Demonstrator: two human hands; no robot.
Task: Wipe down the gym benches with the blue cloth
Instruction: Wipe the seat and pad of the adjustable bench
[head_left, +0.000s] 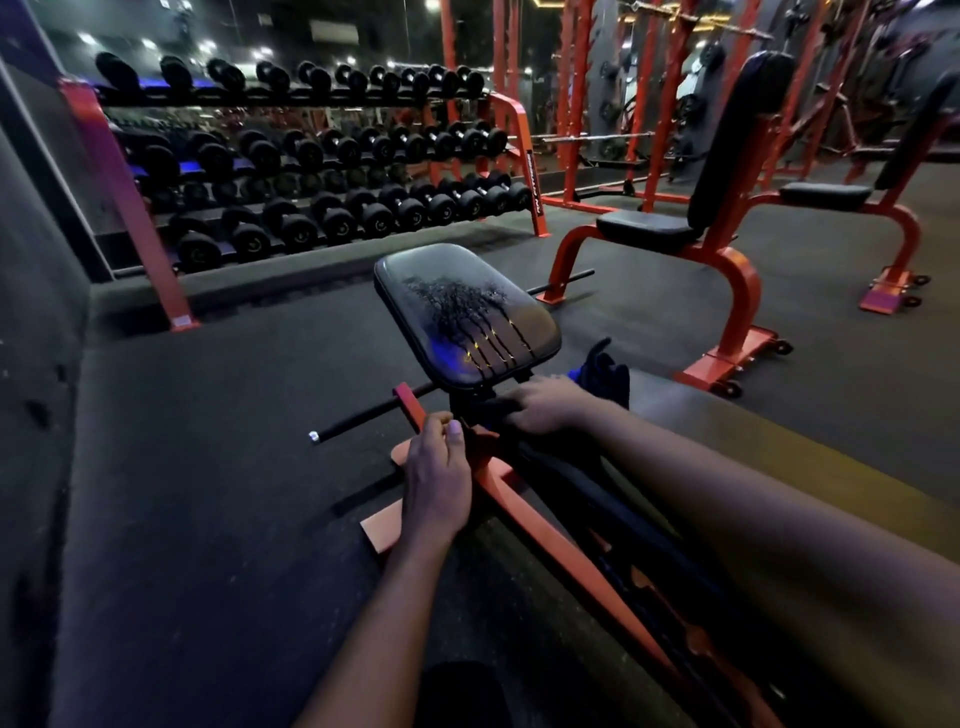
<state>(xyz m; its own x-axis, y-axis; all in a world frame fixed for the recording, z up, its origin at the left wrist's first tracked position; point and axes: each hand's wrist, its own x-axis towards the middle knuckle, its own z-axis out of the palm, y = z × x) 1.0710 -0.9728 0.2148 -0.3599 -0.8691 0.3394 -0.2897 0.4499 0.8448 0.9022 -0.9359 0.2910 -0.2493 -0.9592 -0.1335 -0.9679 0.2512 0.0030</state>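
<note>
**Wet seat pad, both hands at the bench frame**

Head view. The black seat pad (467, 312) of the near gym bench is seen at the centre of the frame. It is tilted, speckled with droplets, and dark runs are streaked down toward its lower edge. Below it, the bench's orange frame (524, 519) is seen running to the lower right.

The left hand (439, 467) is held at the frame just under the pad, with its fingers curled in and the thumb laid against the forefinger. Whether anything is pinched there cannot be told. The right hand (550, 410) is laid palm down on the dark part beneath the pad's lower edge, with its fingers stretched out and close together.

The blue cloth (602, 369) is found right of centre, bunched and standing up just behind the right hand, beside the pad's lower right corner. Whether it is gripped cannot be told.

A black bar (363, 415) is seen projecting left from the frame over the dark rubber floor (208, 467). A dumbbell rack (311, 171) is spread across the upper left. A second bench (675, 228) and a third bench (826, 197), both orange-framed, are set at the upper right.
</note>
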